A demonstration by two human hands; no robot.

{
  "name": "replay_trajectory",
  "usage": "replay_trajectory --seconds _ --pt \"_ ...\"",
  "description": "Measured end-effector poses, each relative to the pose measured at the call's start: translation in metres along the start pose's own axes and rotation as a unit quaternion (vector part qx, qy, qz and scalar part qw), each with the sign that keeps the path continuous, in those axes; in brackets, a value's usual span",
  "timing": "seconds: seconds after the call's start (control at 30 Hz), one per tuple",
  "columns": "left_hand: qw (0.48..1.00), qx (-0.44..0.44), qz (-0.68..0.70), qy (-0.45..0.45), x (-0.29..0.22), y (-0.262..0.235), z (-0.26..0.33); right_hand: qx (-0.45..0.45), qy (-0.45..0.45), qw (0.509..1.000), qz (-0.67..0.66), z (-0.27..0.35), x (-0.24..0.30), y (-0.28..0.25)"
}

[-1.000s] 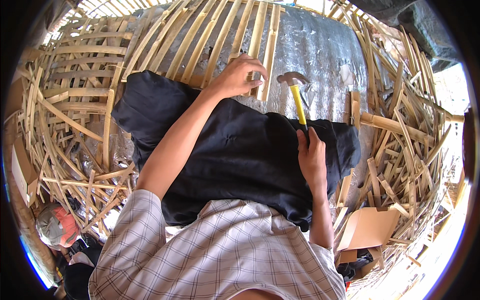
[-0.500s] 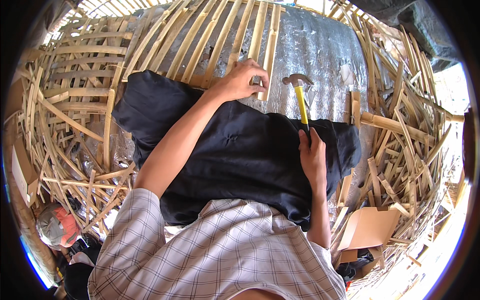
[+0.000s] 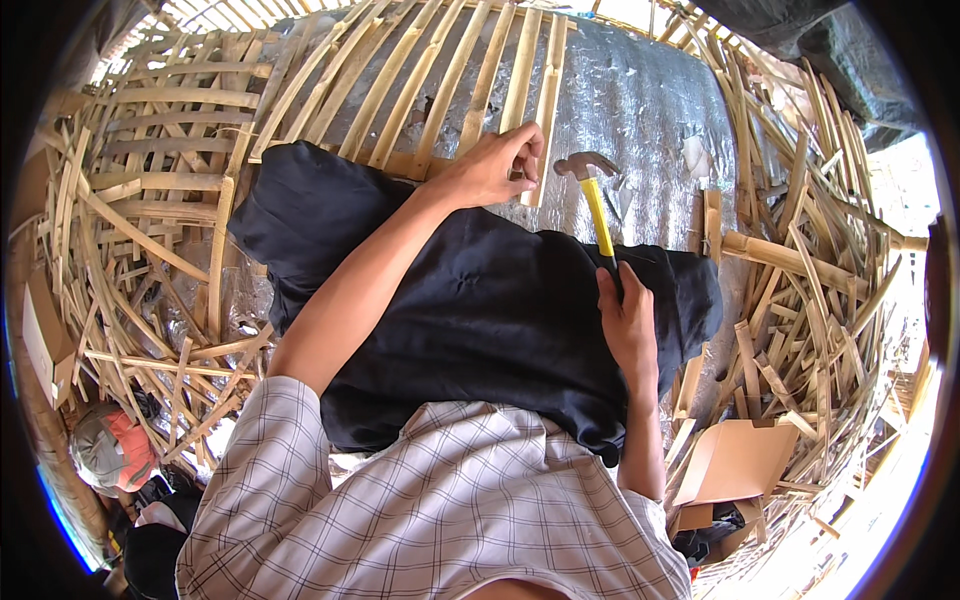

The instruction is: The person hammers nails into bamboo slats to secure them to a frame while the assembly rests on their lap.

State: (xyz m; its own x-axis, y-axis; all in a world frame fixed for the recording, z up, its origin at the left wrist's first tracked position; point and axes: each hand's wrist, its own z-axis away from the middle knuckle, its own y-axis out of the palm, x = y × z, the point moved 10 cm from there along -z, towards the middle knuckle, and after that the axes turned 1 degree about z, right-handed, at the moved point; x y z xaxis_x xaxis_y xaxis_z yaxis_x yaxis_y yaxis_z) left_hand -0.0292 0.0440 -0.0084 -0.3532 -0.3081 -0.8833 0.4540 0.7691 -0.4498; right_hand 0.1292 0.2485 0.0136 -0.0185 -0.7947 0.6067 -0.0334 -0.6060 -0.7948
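Observation:
My right hand (image 3: 627, 305) is wrapped round the black grip of a claw hammer (image 3: 597, 213) with a yellow shaft. The hammer's rusty head is raised to the right of my left hand. My left hand (image 3: 495, 167) is closed in a pinch over the near end of the rightmost bamboo strip (image 3: 547, 110); what its fingertips hold, if anything, is too small to make out. Several more bamboo strips (image 3: 425, 75) run away from me side by side, their near ends over a crosspiece (image 3: 400, 163). Black cloth (image 3: 470, 310) covers my lap.
Silvery sheeting (image 3: 630, 110) lies under the strips. Loose bamboo offcuts are heaped at the left (image 3: 130, 300) and right (image 3: 790, 330). An opened cardboard box (image 3: 735, 465) stands at the lower right, and a grey and orange cap (image 3: 110, 450) is at the lower left.
The hammer has tipped slightly left, its head closer to my left hand. My left hand has shifted a little toward me and stays at the strip's end.

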Motion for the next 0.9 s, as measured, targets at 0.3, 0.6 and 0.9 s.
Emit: replay_trajectory --seconds 0.3,0.6,0.9 --pt "0.999 0.025 0.023 -0.043 0.011 0.000 -0.002 0.042 0.033 0.997 0.060 0.007 0.030 -0.002" --pt "0.999 0.022 0.023 -0.042 0.012 0.000 -0.002 0.011 0.011 0.999 0.042 0.006 0.049 -0.013" --pt "0.997 0.035 0.049 -0.043 0.010 -0.002 -0.004 0.020 0.044 0.994 0.099 0.015 0.028 -0.003"
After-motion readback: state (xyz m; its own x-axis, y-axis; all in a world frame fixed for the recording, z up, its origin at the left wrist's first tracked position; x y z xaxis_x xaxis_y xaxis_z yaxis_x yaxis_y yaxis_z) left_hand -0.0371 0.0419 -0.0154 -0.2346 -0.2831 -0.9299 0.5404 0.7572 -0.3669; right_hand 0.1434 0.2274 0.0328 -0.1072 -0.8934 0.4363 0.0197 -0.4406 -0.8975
